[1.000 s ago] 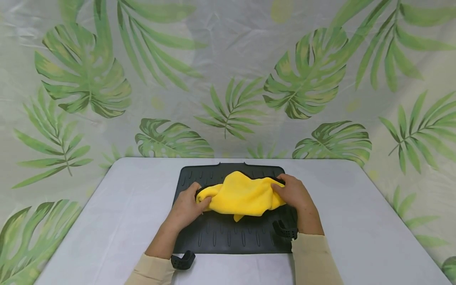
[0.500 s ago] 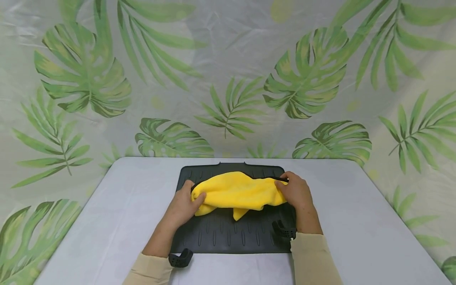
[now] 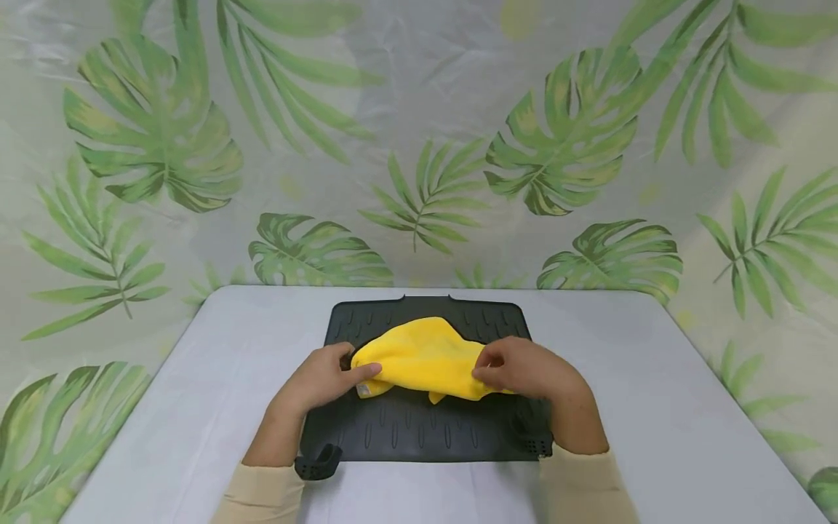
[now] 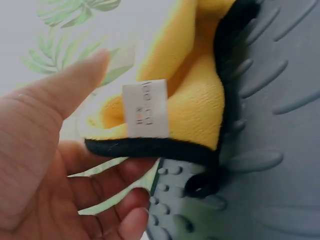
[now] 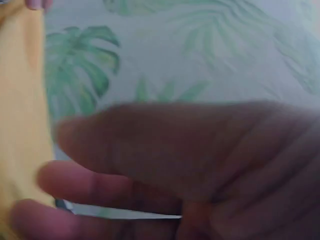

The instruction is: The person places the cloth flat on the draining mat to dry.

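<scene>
A yellow cloth with black edging hangs bunched above a dark grey ribbed mat. My left hand holds its left end in the head view, thumb in front and fingers behind. In the left wrist view, a white label shows on the cloth near the corner at that hand's fingers. My right hand is at the front of the cloth's right part. The right wrist view shows its thumb and fingers apart with no cloth between them, fingertips beside the yellow fabric. Whether they touch it is unclear.
The mat lies on a white table with a raised rim at its back edge. Behind the table hangs a pale curtain printed with green leaves. Black wrist bands sit on both wrists.
My right hand has let go of the cloth's right end and moved left and slightly nearer, in front of the fabric. My left hand has shifted slightly left, keeping hold; the right end droops lower.
</scene>
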Demonstrator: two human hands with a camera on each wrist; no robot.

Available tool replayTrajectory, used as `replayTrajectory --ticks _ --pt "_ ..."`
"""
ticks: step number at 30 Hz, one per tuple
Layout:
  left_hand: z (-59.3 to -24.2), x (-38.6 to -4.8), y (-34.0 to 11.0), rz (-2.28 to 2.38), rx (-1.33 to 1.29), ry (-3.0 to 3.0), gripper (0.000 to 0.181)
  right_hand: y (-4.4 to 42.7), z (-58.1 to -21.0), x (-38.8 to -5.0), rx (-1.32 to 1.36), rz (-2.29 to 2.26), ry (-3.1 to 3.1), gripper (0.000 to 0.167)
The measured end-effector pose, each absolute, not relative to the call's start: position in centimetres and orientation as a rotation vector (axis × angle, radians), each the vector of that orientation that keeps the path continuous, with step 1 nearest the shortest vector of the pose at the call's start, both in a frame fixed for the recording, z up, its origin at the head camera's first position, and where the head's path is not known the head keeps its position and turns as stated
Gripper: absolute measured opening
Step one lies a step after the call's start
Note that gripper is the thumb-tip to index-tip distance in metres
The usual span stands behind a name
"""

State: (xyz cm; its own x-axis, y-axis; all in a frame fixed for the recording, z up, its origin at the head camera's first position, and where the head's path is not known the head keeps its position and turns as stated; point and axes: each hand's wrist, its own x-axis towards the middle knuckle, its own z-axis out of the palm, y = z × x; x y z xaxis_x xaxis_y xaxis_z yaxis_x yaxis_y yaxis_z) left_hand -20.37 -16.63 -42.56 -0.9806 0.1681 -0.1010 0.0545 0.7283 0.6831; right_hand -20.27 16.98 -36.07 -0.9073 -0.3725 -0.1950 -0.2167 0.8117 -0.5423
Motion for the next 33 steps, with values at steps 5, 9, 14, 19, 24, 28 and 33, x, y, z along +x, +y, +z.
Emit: replayTrajectory --ticks 5,9,14,19,24,28,33 --pt "-42.9 -20.3 -16.8 0.969 0.236 2.743 0.07 15.5 -37.4 -19.2 -0.438 -0.602 2.591 0.023" --pt "-43.4 -20.2 -16.4 0.927 0.298 2.767 0.06 15.3 -38.5 -17.7 -0.366 -0.558 2.585 0.028" --pt "-43.1 -20.4 -15.9 1.017 0.338 2.804 0.025 14.9 -39.9 -15.5 -0.293 -0.502 2.698 0.028" --pt "-42.7 -20.6 -15.8 1.125 0.325 2.789 0.012 14.6 -41.3 -14.0 -0.123 -0.574 2.82 0.027" --pt "-42.7 -20.8 -15.6 1.161 0.346 2.8 0.013 14.0 -43.5 -13.7 0.117 -1.156 2.733 0.054" --pt "-42.6 -20.8 -15.4 1.179 0.353 2.78 0.014 13.3 -45.4 -14.0 0.166 -1.452 2.695 0.055" --pt "-42.6 -20.5 -15.2 1.137 0.34 2.737 0.016 12.9 -46.8 -14.7 0.135 -1.393 2.933 0.04"
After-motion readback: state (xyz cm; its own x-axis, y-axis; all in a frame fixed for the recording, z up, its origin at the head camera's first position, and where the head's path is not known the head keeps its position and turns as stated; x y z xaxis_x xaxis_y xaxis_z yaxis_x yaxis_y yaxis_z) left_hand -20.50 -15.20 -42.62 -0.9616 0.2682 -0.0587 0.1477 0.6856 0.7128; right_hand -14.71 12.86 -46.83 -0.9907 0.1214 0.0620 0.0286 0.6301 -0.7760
